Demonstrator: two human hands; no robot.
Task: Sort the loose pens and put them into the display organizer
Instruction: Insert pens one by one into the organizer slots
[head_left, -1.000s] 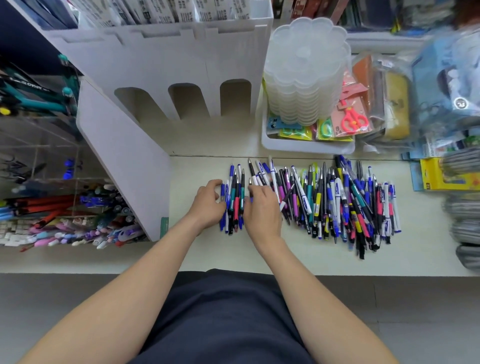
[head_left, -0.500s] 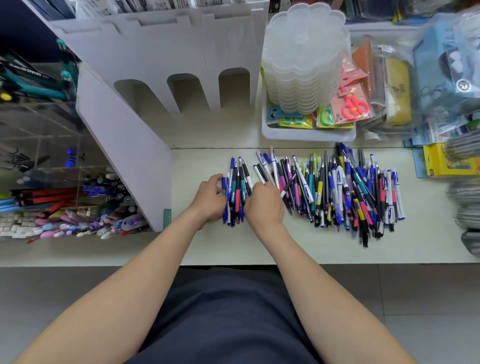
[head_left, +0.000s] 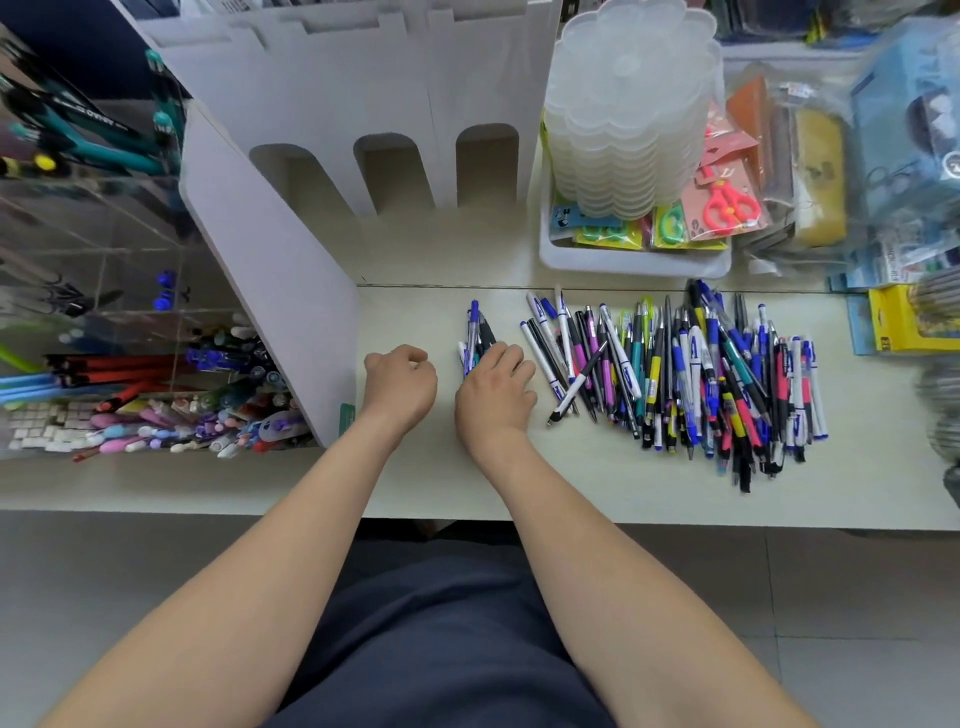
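A wide pile of loose pens (head_left: 675, 374) in blue, black, white, pink and yellow lies on the pale counter (head_left: 415, 483). My right hand (head_left: 496, 395) grips a small bundle of pens (head_left: 475, 335), set apart at the pile's left end, with their blue and black tops sticking out past my fingers. My left hand (head_left: 400, 384) rests on the counter just left of the bundle, fingers curled, with nothing visible in it. The white display organizer (head_left: 384, 156) with three arched slots stands behind, its side panel (head_left: 280, 291) slanting toward me.
A clear acrylic case (head_left: 130, 364) full of pens and erasers stands at the left. A white tray (head_left: 634, 260) with a stack of clear plastic lids (head_left: 628, 114) and packaged scissors sits behind the pile. Packaged stationery crowds the right edge, including a yellow box (head_left: 909, 322).
My right hand has closed over the small bundle and drawn it left, away from the pile. My left hand has let go of the bundle, shifted left and curled up.
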